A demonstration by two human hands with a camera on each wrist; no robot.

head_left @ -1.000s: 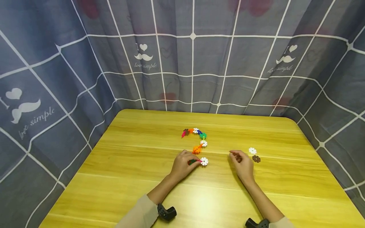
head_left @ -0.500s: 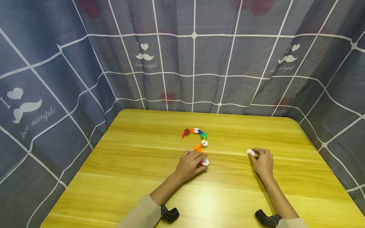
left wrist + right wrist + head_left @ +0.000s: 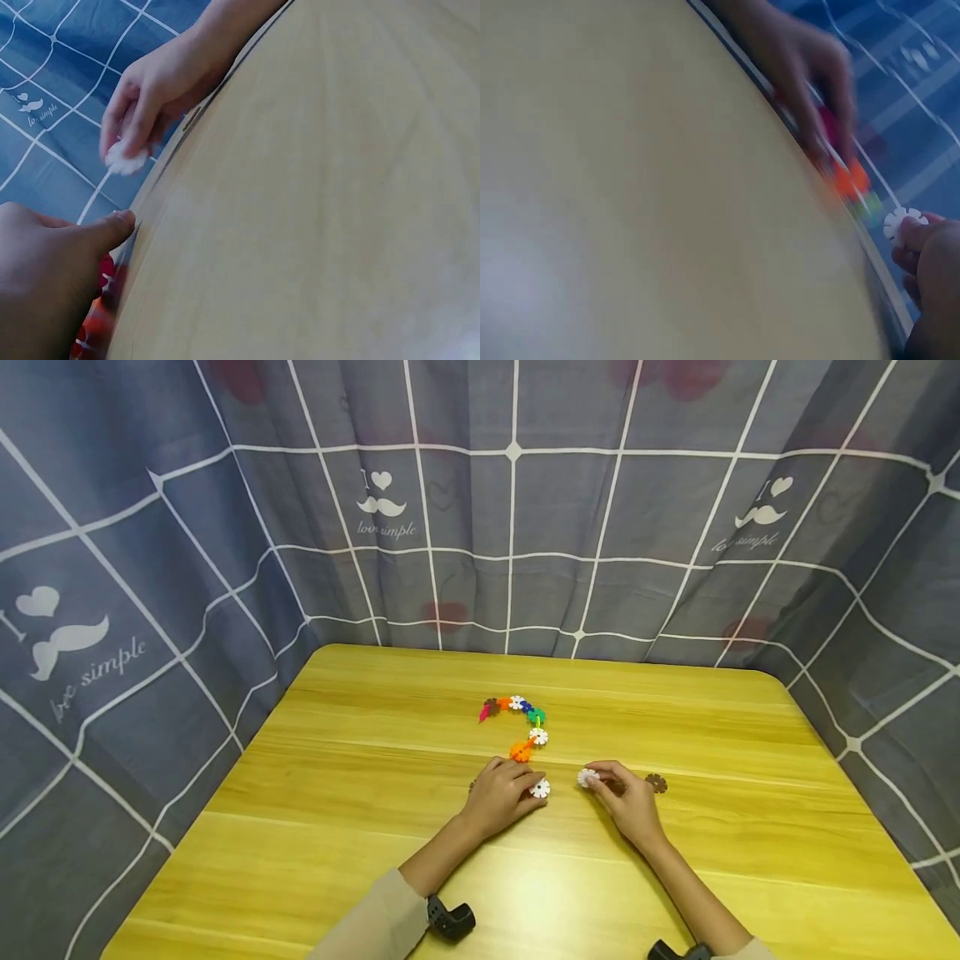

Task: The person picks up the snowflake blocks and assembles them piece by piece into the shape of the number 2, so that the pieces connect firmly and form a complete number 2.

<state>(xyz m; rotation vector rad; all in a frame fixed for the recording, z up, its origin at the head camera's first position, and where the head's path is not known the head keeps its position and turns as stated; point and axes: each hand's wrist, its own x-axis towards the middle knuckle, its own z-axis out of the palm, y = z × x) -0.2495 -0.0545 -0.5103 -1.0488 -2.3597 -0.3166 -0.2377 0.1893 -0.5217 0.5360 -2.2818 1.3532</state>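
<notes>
My right hand (image 3: 633,810) pinches a loose white snowflake disc (image 3: 587,778) between thumb and fingers, and the right wrist view shows the notched disc (image 3: 905,226) at my fingertips. To its left, my left hand (image 3: 495,799) curls over the near end of a chain of interlocked snowflake discs. A white disc (image 3: 539,788) of that end shows between its thumb and fingers, and red pieces (image 3: 106,271) show beneath it in the left wrist view. The rest of the chain, with an orange disc (image 3: 521,752) and a green disc (image 3: 536,716), curves away behind the hand.
A single brown snowflake disc (image 3: 656,783) lies on the wooden table (image 3: 337,860), right of my right hand. Part of another brown disc (image 3: 472,786) peeks out left of my left hand. A checked curtain (image 3: 480,510) hangs behind the table and along both sides.
My right hand went right, picked up the loose white disc and brought it back left. The loose brown disc shifted slightly left. My left hand moved further over the white disc at the chain's end.
</notes>
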